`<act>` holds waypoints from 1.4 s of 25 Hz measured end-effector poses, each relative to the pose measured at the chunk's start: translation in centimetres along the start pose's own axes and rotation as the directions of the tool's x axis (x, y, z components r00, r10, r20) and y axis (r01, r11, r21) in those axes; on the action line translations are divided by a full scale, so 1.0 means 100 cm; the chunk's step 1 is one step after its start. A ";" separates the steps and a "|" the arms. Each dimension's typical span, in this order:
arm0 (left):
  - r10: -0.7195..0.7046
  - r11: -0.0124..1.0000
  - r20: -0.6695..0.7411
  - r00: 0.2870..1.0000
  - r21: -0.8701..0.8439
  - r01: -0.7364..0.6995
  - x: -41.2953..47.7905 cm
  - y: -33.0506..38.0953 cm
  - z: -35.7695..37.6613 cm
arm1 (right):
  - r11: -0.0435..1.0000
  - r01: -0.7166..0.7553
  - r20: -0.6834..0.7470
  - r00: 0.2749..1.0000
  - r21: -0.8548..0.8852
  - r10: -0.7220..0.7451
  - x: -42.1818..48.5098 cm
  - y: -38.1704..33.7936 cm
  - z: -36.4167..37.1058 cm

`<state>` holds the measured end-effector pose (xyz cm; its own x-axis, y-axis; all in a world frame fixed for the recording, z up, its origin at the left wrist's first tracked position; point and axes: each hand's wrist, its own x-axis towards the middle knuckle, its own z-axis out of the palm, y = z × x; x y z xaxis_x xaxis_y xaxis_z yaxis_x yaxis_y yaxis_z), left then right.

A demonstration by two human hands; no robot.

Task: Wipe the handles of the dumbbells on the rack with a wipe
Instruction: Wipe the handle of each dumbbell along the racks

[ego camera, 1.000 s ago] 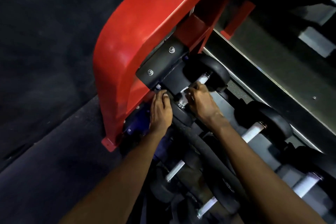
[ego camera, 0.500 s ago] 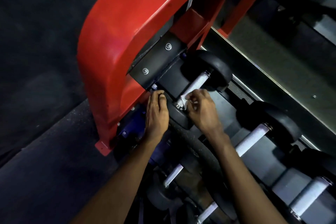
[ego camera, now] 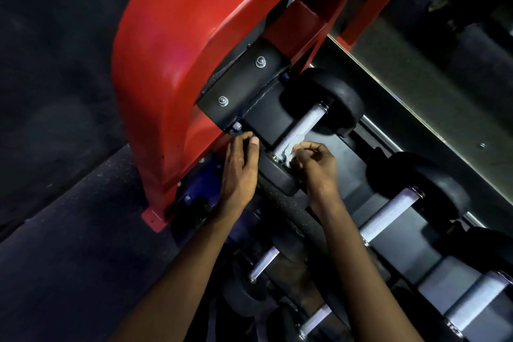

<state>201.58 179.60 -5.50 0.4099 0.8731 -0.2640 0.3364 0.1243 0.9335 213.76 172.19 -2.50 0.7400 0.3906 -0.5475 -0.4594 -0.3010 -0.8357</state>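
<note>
A black dumbbell with a knurled silver handle [ego camera: 301, 126] lies at the left end of the rack's upper tier. My right hand [ego camera: 315, 165] pinches a small white wipe [ego camera: 288, 150] against the near end of that handle. My left hand [ego camera: 240, 168] rests with straight fingers on the dumbbell's near black head [ego camera: 274, 176], fingertips by a bolt on the frame. A second dumbbell's handle [ego camera: 391, 209] and a third one's handle [ego camera: 472, 301] lie to the right on the same tier.
The rack's red end frame [ego camera: 177, 50] arches over the left side, with a black bolted bracket [ego camera: 241, 83]. Smaller dumbbells [ego camera: 262, 264] sit on a lower tier under my arms. Dark rubber floor [ego camera: 63, 258] lies to the left. A mirror strip [ego camera: 433, 97] runs behind the rack.
My right hand slid with the wipe down the handle from its middle to its near end, uncovering most of the knurled bar. My left hand stayed on the near head.
</note>
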 end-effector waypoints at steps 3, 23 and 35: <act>-0.091 0.996 0.232 0.968 0.033 0.086 -0.005 -0.001 -0.014 | 0.870 0.286 -0.008 0.949 -0.401 -0.315 -0.005 0.011 0.000; -0.016 1.000 0.179 0.984 -0.022 0.020 -0.012 -0.012 -0.011 | -0.279 0.728 0.769 0.516 -0.626 -0.378 0.031 -0.044 -0.003; 0.053 0.998 0.130 0.990 -0.029 -0.050 -0.012 -0.015 -0.008 | 0.120 0.729 0.560 0.609 -0.674 -0.561 0.022 -0.021 -0.012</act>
<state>199.91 178.72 -6.37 0.5337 0.8099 -0.2433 0.2909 0.0943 0.9521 216.98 172.65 -1.87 0.4335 0.8943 0.1109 0.8157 -0.3371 -0.4702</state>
